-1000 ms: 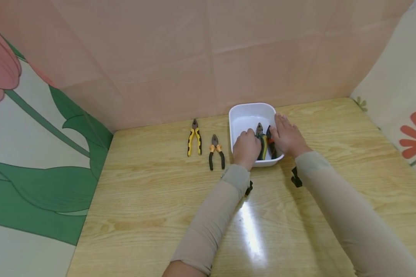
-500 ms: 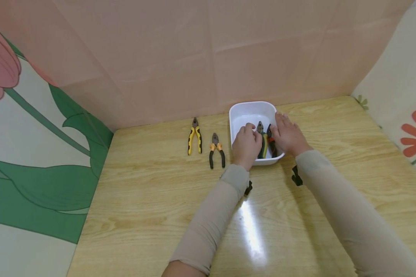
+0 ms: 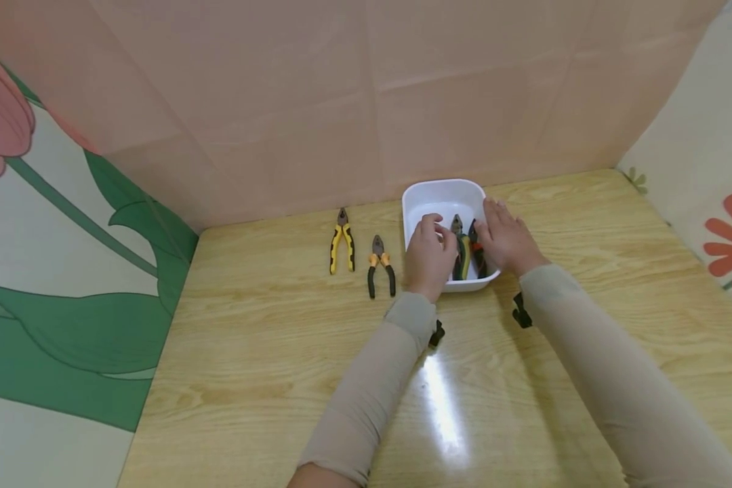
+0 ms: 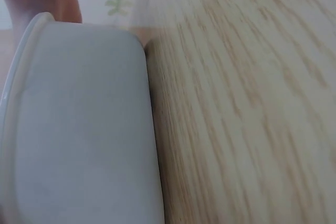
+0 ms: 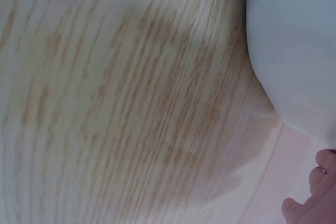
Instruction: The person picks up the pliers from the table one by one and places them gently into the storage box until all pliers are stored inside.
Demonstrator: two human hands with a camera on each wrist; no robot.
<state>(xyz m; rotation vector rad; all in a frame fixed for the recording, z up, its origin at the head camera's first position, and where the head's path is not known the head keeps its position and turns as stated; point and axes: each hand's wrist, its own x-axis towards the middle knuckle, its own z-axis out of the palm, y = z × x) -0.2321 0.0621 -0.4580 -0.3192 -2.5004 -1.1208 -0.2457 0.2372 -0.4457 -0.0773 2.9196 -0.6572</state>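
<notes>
A white plastic tub (image 3: pixel 445 186) stands against the back of the table. Inside lie pliers with green-and-yellow handles (image 3: pixel 464 257) and, to their right, a dark pair of pliers with a bit of red (image 3: pixel 477 251). My left hand (image 3: pixel 430 257) hovers over the tub's left rim, fingers loosely bent and apart, holding nothing visible. Along the right rim rests my right hand (image 3: pixel 511 237), its fingers straight and its thumb reaching over the edge. The left wrist view mostly shows the tub's outer wall (image 4: pixel 89 124); in the right wrist view fingers (image 5: pixel 320 198) appear beside the tub.
Yellow-and-black pliers (image 3: pixel 342 244) lie on the wood-grain table (image 3: pixel 250 339) left of the tub. Closer to it are pliers with orange-and-black handles (image 3: pixel 379 264). Behind the table hangs a pink-beige sheet (image 3: pixel 293 115).
My left hand has drawn back slightly left from the green-and-yellow pliers, and its fingers have loosened and spread. My right hand has stayed at the tub's rim.
</notes>
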